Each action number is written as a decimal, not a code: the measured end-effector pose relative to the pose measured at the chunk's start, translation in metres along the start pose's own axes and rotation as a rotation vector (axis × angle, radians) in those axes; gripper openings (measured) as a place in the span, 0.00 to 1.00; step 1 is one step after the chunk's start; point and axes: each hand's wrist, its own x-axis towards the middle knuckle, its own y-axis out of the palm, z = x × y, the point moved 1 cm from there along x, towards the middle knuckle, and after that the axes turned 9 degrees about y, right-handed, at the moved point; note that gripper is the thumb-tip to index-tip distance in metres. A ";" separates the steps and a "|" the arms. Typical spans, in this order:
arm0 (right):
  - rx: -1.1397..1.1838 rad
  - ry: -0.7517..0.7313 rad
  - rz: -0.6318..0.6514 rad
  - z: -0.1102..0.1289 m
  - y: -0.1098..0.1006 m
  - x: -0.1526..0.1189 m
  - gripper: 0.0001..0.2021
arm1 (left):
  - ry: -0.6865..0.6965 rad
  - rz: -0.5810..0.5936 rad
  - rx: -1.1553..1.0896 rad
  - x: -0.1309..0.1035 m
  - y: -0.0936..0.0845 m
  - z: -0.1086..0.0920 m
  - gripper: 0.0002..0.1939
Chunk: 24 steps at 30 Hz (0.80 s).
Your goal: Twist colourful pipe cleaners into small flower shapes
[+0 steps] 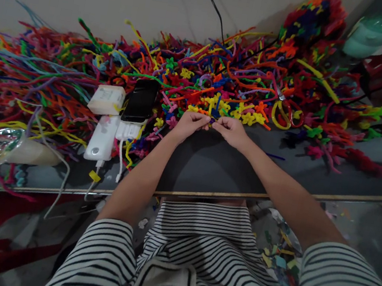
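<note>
My left hand and my right hand meet above the dark tabletop, fingertips pinched close together. Between them is a small pipe cleaner piece, seemingly blue and yellow; the fingers hide most of it. Just beyond my hands lie yellow pipe cleaner flowers. To the right of my right hand rest scissors with yellow and red handles. A short blue pipe cleaner lies below them, near my right forearm.
A heap of colourful pipe cleaners runs along the wall. At left are a black phone, a white box, a white power bank with cables and a plastic cup on its side. Scraps lie below the table edge.
</note>
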 end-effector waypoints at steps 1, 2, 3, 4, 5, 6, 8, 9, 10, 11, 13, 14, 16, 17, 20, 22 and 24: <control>0.003 -0.001 0.005 0.000 0.000 0.000 0.26 | 0.000 0.006 0.002 0.000 0.000 -0.001 0.30; 0.003 -0.005 0.012 -0.001 0.000 0.000 0.25 | -0.004 0.011 0.003 0.000 0.000 -0.002 0.30; -0.001 -0.012 0.020 -0.002 0.000 0.001 0.25 | -0.013 0.020 0.002 0.000 0.000 -0.003 0.29; -0.006 -0.021 0.027 -0.002 0.000 0.001 0.25 | -0.030 0.030 -0.002 0.000 -0.001 -0.004 0.29; -0.014 -0.031 0.033 -0.003 0.000 0.001 0.25 | -0.051 0.042 -0.007 -0.001 -0.001 -0.004 0.28; -0.023 -0.041 0.038 -0.004 0.000 0.001 0.25 | -0.075 0.054 -0.013 -0.001 -0.001 -0.005 0.28; -0.041 -0.056 0.031 -0.006 0.000 0.001 0.24 | -0.112 0.059 -0.023 -0.001 -0.001 -0.006 0.27; -0.047 -0.064 0.017 -0.007 0.000 0.001 0.24 | -0.121 0.045 -0.029 -0.001 0.000 -0.006 0.27; -0.051 -0.071 0.001 -0.007 -0.001 0.002 0.23 | -0.120 0.016 -0.037 -0.001 0.001 -0.007 0.28; -0.051 -0.078 -0.017 -0.008 -0.001 0.002 0.23 | -0.114 -0.019 -0.047 -0.001 0.003 -0.006 0.28; -0.050 -0.093 -0.038 -0.008 -0.002 0.003 0.23 | -0.094 -0.075 -0.072 -0.001 0.006 -0.005 0.29; -0.051 -0.097 -0.036 -0.008 -0.002 0.003 0.23 | -0.083 -0.087 -0.085 -0.001 0.007 -0.005 0.29; -0.049 -0.097 -0.017 -0.007 -0.003 0.004 0.24 | -0.058 -0.089 -0.104 -0.001 0.009 -0.004 0.29; -0.045 -0.094 -0.004 -0.006 -0.003 0.004 0.24 | -0.043 -0.085 -0.110 -0.001 0.010 -0.003 0.29; -0.036 -0.078 0.027 -0.005 -0.003 0.003 0.25 | 0.000 -0.063 -0.130 -0.001 0.009 -0.002 0.29; -0.036 -0.073 0.036 -0.006 -0.003 0.003 0.26 | 0.002 -0.020 -0.145 -0.001 0.008 -0.001 0.29; -0.039 -0.077 0.037 -0.007 -0.002 0.004 0.26 | -0.020 0.020 -0.154 -0.001 0.007 0.002 0.27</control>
